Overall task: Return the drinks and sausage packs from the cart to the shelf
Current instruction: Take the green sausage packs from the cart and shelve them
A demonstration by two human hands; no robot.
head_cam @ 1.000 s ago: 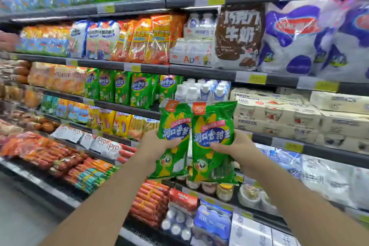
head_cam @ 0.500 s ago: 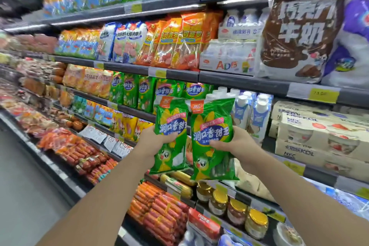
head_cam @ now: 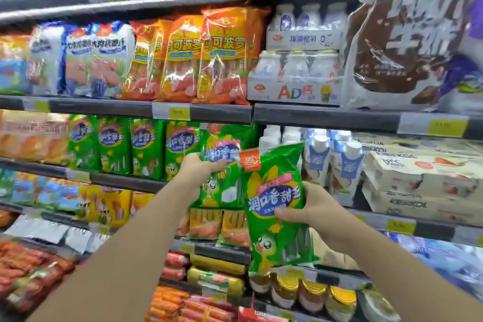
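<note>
1. Two green corn sausage packs are up at the shelf in our head view.
2. Our left hand (head_cam: 197, 168) grips one green pack (head_cam: 222, 183) by its upper part, pressed against the row of matching packs (head_cam: 146, 148) on the shelf (head_cam: 125, 180).
3. Our right hand (head_cam: 315, 213) holds the second green pack (head_cam: 275, 206) from its right side, nearer us, just beside small milk bottles (head_cam: 320, 157).

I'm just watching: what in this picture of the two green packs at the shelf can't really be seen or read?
Head view only:
- Price tags: digits blurred by motion.
- Left hand's pack: lower part hidden by the left hand and the right hand's pack.
- Whether the left pack touches the shelf row: cannot tell.
- Right hand: fingertips hidden behind its pack.
- Cart: out of frame.
</note>
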